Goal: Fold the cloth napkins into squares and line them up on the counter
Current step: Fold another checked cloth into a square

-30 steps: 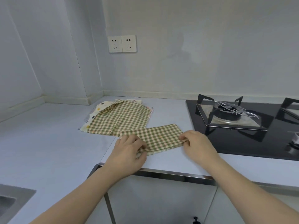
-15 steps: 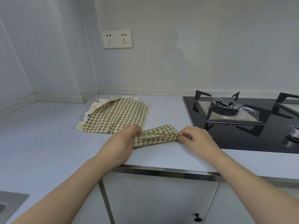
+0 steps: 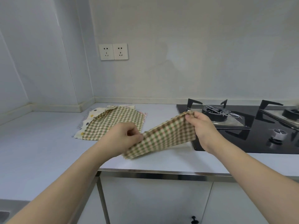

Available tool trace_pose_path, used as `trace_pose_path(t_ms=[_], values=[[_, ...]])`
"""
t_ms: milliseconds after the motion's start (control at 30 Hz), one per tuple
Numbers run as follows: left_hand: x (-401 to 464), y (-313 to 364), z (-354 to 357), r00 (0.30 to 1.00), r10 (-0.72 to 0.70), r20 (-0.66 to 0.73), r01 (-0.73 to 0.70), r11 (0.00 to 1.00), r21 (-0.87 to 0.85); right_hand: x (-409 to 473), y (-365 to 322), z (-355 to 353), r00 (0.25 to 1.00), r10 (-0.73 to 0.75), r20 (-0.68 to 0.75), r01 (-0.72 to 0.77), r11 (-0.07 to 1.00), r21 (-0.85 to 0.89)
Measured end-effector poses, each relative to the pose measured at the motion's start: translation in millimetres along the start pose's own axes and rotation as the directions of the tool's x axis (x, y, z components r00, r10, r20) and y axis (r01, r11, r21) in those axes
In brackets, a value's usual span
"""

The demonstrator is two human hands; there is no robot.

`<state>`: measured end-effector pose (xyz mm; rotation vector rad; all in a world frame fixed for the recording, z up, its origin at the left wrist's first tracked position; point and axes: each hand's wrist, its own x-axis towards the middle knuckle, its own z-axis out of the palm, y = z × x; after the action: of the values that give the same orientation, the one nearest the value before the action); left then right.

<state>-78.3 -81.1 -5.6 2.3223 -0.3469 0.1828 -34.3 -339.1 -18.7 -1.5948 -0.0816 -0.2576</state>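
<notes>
A person's left hand [image 3: 125, 136] and right hand [image 3: 199, 125] each pinch an end of a folded green-checked napkin [image 3: 163, 138], now lifted off the counter [image 3: 40, 151] where it lay flat a second ago, its right end higher. The strip looks ready to be doubled into a square; the remaining napkin pile [image 3: 113, 122] waits unfolded near the wall.

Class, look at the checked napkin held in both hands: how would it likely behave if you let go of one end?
Likely floppy: the napkin sags between the left hand and right hand. Probably light, since fingertip pinches hold it. It seems unlikely to slide far on the counter.
</notes>
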Motion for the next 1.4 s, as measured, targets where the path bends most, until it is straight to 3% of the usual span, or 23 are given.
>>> trace_pose_path(t_ms=[167,267,300,367,433,500,600,733,900,1033,1133,1300,1400], values=[[-10,32,-25,0.969,-0.102,0.226,0.202,0.852,-0.482,-2,-24,3,0.988,-0.134,-0.076,0.119,0.977,-0.175],[-17,45,-32,0.947,-0.093,0.307,0.265,0.764,-0.588,-7,-35,0,0.978,-0.198,-0.073,0.168,0.94,-0.297],[-17,45,-31,0.956,-0.123,0.266,0.246,0.83,-0.5,-8,-37,-2,0.972,-0.225,-0.062,0.191,0.92,-0.344],[-14,40,-24,0.979,-0.187,0.078,0.195,0.975,-0.109,-11,-38,-3,0.967,-0.254,-0.014,0.222,0.87,-0.44],[-12,36,-15,0.982,-0.168,-0.082,0.178,0.974,0.14,-14,-35,-2,0.964,-0.264,0.039,0.243,0.806,-0.54],[-10,33,-11,0.984,-0.142,-0.108,0.155,0.981,0.119,-16,-30,-3,0.962,-0.271,0.038,0.243,0.778,-0.579],[-11,33,-15,0.986,-0.11,-0.123,0.112,0.994,0.011,-15,-25,-4,0.976,-0.218,-0.019,0.177,0.838,-0.516],[-10,28,-14,0.99,-0.136,0.022,0.138,0.988,-0.072,-1,-18,-6,0.996,-0.091,-0.017,0.071,0.87,-0.488],[14,13,-7,0.964,-0.26,0.057,0.265,0.958,-0.112,25,-21,3,0.988,-0.002,0.155,0.115,0.679,-0.725],[52,-14,20,0.972,-0.235,-0.029,0.236,0.95,0.203,54,0,19,0.969,-0.071,0.237,0.238,0.527,-0.816],[66,-38,44,0.985,-0.15,-0.09,0.174,0.867,0.466,66,29,28,0.97,-0.026,0.243,0.227,0.466,-0.855],[66,-51,63,0.998,0.026,-0.06,0.025,0.694,0.719,78,61,34,0.982,0.139,0.13,0.037,0.53,-0.847],[65,-55,68,0.954,0.245,-0.173,-0.022,0.632,0.775,80,68,39,0.99,0.101,0.097,0.036,0.484,-0.874]])
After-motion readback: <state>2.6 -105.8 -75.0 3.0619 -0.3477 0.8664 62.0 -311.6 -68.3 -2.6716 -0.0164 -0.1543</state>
